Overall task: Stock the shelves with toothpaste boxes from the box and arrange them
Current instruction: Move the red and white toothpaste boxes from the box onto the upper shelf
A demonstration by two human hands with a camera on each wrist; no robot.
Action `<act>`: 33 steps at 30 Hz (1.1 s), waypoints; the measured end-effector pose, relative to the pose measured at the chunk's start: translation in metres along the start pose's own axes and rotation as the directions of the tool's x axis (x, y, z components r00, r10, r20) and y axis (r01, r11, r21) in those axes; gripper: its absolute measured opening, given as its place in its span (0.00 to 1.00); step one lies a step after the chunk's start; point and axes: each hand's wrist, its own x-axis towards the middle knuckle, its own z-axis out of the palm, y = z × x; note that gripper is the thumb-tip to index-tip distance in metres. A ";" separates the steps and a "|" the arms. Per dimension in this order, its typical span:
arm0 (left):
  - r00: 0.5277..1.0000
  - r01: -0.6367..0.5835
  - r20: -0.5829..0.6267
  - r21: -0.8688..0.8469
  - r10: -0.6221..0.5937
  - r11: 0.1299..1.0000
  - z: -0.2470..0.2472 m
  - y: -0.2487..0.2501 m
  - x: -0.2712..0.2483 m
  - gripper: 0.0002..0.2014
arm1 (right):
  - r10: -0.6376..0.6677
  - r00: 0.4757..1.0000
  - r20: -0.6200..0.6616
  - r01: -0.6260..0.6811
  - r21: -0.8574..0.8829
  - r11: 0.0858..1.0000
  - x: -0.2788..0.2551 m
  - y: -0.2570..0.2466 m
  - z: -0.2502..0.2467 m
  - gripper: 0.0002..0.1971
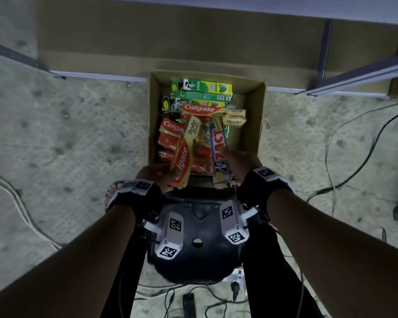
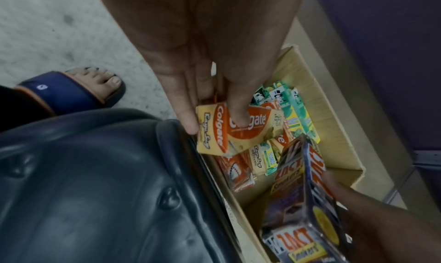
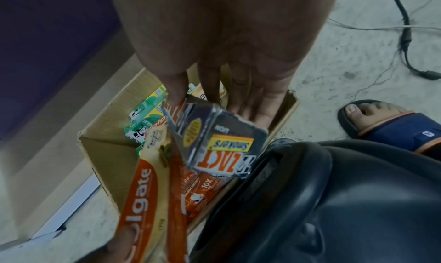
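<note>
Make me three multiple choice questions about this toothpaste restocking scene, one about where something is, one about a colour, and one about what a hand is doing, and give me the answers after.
1. Where do the green toothpaste boxes lie in the cardboard box?
A. At the far end, nearest the shelf
B. At the end nearest the person
C. On the floor outside it

2. What colour is the box held in the right hand?
A. Green
B. Dark blue with orange lettering
C. Plain white

3. What is the left hand doing?
A. Hanging idle
B. Pressing flat on the floor
C. Gripping a red and cream Colgate box

Answers:
1. A: the head view shows the green boxes piled at the end by the shelf rail.
2. B: the dark blue box shows orange letters in the right wrist view.
3. C: the left wrist view shows the fingers and thumb clamped on the Colgate box.
</note>
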 end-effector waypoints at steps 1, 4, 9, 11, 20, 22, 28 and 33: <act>1.000 0.012 0.029 -0.006 -0.012 1.000 0.002 0.001 -0.001 0.05 | 0.006 1.000 -0.012 -0.006 -0.007 1.000 0.001 -0.001 0.000 0.28; 0.996 0.050 0.074 -0.070 -0.045 0.996 0.007 0.000 0.001 0.02 | 0.022 0.999 -0.034 -0.022 0.001 1.000 0.005 -0.004 0.001 0.25; 0.994 0.068 0.093 -0.130 -0.056 0.989 0.009 0.007 0.005 0.03 | -0.026 0.999 -0.036 0.022 -0.108 0.994 0.021 -0.005 -0.004 0.25; 0.997 0.040 0.074 -0.042 -0.037 0.998 0.006 0.005 0.015 0.04 | -0.015 0.998 -0.065 0.006 -0.133 0.991 0.026 -0.004 -0.006 0.25; 0.993 -0.111 0.028 0.546 0.114 0.831 -0.002 0.003 0.040 0.13 | -0.028 0.998 -0.060 0.018 -0.149 0.989 0.047 0.008 0.005 0.18; 0.990 -0.136 0.058 0.595 0.126 0.792 0.003 0.010 0.041 0.26 | -0.045 0.998 -0.054 0.038 -0.122 0.992 0.053 0.013 0.007 0.13; 0.984 -0.144 -0.008 0.539 0.176 0.830 0.017 0.038 0.050 0.31 | -0.050 0.998 0.042 0.058 -0.215 0.975 0.066 0.007 0.004 0.21; 0.992 -0.119 0.032 0.533 0.121 0.838 0.022 0.056 0.057 0.25 | -0.026 0.998 0.053 0.038 -0.233 0.972 0.074 0.002 0.001 0.25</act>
